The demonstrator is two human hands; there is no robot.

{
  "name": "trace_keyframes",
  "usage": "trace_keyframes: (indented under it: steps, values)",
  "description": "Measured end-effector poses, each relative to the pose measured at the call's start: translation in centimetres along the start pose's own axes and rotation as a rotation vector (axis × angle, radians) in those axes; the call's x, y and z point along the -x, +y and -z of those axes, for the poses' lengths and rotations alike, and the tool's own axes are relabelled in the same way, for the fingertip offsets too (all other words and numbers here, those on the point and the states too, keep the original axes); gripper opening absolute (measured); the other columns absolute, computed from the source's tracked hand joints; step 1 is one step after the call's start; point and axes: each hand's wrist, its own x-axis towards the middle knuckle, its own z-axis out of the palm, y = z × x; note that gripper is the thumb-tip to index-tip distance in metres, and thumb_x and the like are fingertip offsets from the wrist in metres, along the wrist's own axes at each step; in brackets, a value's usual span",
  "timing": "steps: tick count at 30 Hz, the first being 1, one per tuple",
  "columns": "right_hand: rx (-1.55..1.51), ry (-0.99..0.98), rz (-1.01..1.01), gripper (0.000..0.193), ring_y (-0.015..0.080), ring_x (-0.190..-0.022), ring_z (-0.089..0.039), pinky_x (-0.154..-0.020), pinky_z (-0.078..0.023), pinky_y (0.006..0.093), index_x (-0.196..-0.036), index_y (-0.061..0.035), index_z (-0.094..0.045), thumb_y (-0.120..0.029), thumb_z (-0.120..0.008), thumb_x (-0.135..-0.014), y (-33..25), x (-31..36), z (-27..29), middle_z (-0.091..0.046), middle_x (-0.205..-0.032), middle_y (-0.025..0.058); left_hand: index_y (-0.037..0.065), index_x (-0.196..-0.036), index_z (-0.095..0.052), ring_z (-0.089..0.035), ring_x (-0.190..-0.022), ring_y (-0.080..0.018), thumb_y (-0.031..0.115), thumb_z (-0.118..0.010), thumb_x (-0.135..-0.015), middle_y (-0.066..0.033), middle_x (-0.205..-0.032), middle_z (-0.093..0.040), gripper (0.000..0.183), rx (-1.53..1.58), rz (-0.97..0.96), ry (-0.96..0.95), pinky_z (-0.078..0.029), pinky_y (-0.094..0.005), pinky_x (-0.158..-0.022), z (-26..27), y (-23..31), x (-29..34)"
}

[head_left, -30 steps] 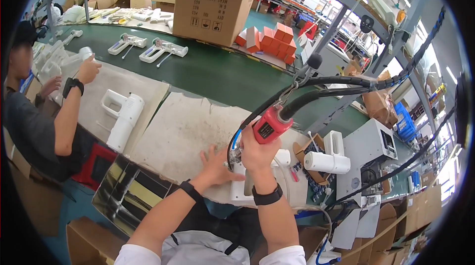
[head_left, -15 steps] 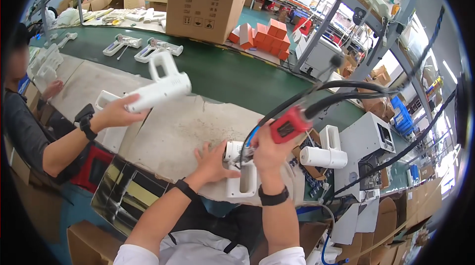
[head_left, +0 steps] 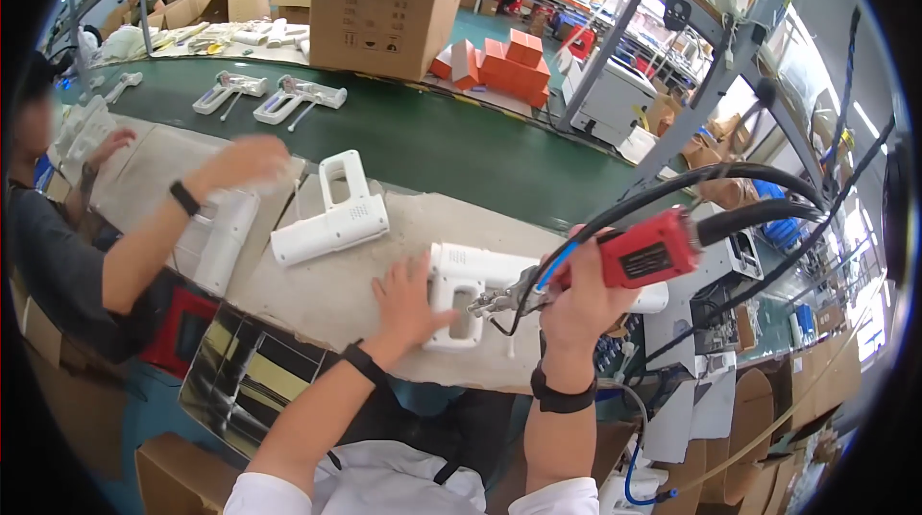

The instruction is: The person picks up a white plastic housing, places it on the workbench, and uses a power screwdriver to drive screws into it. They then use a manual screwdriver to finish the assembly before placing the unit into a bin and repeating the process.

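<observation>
My left hand (head_left: 405, 304) has its fingers spread, with the thumb by the grip of a white gun-shaped plastic housing (head_left: 480, 265) lying on the board-topped bench. My right hand (head_left: 576, 313) is wrapped round a red powered screwdriver (head_left: 651, 251) with thick black hoses. The screwdriver's metal nose points left, over the housing's grip; whether it touches cannot be seen. Left of my hands rests another white housing (head_left: 331, 232), untouched. A third housing (head_left: 653, 298) shows behind my right hand, mostly hidden.
A co-worker's blurred hand (head_left: 245, 169) reaches in at the left, above another housing (head_left: 226, 241). Beyond the bench runs a green conveyor (head_left: 480, 150) carrying opened white assemblies (head_left: 298, 100). Farther back stand a large carton (head_left: 379, 6) and orange boxes (head_left: 509, 68). Hoses arch at right.
The co-worker's hand has set a white housing on the bench and drawn back. My housing has turned, its barrel now pointing right. The screwdriver has moved right and tilted to the side.
</observation>
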Motion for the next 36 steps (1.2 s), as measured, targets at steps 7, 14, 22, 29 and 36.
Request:
trace_keyframes:
  steps: [7,14,22,29,36]
  values:
    - [0.069,-0.023,0.018,0.013,0.0122,-0.048,-0.054,-0.042,-0.044,0.024,-0.096,0.0012,-0.052,0.0,-0.058,-0.085,0.6,1.1,1.9,-0.061,-0.077,0.011,0.013,-0.146,-0.032,-0.028,-0.134,-0.0382,0.049,-0.079,-0.063,-0.0178,-0.141,-0.033,0.102,0.077,-0.026,-0.028,-0.016,-0.0658,-0.107,-1.0,-0.6,-2.2]
    - [0.163,-0.032,-0.018,0.013,0.0099,-0.051,-0.054,-0.047,-0.043,0.0232,-0.092,0.0009,-0.055,0.001,-0.064,-0.083,5.7,1.9,2.6,-0.058,-0.068,0.0045,0.013,-0.146,-0.033,-0.028,-0.135,-0.0377,0.048,-0.08,-0.063,-0.0174,-0.142,-0.033,0.101,0.101,-0.027,-0.022,-0.017,-0.0657,-0.106,-1.2,-0.5,-2.2]
    - [0.265,-0.148,0.047,0.009,0.0118,-0.048,-0.053,-0.045,-0.043,0.0254,-0.09,0.0011,-0.053,0.004,-0.059,-0.084,6.6,2.4,2.9,-0.055,-0.063,0.0047,0.014,-0.147,-0.031,-0.029,-0.134,-0.0379,0.048,-0.08,-0.064,-0.0165,-0.143,-0.033,0.102,0.147,-0.021,-0.031,-0.018,-0.0653,-0.106,-0.8,-0.6,-2.0]
    - [0.04,-0.113,-0.047,0.012,0.0133,-0.051,-0.056,-0.043,-0.043,0.0237,-0.096,0.0019,-0.052,-0.001,-0.059,-0.086,-0.8,2.8,-0.6,-0.061,-0.073,0.0091,0.014,-0.147,-0.031,-0.029,-0.135,-0.0382,0.051,-0.079,-0.064,-0.0171,-0.145,-0.033,0.103,0.151,0.01,-0.047,-0.017,-0.0661,-0.106,-0.7,-1.0,-2.0]
    - [0.046,-0.128,-0.153,0.005,0.0101,-0.063,-0.061,-0.053,-0.05,0.0239,-0.086,0.0042,-0.062,0.002,-0.066,-0.084,1.4,3.9,-2.1,-0.063,-0.076,0.0054,0.013,-0.146,-0.032,-0.029,-0.135,-0.038,0.053,-0.078,-0.065,-0.018,-0.145,-0.034,0.102,0.152,0.012,-0.105,-0.017,-0.0662,-0.107,-0.7,-1.0,-2.2]
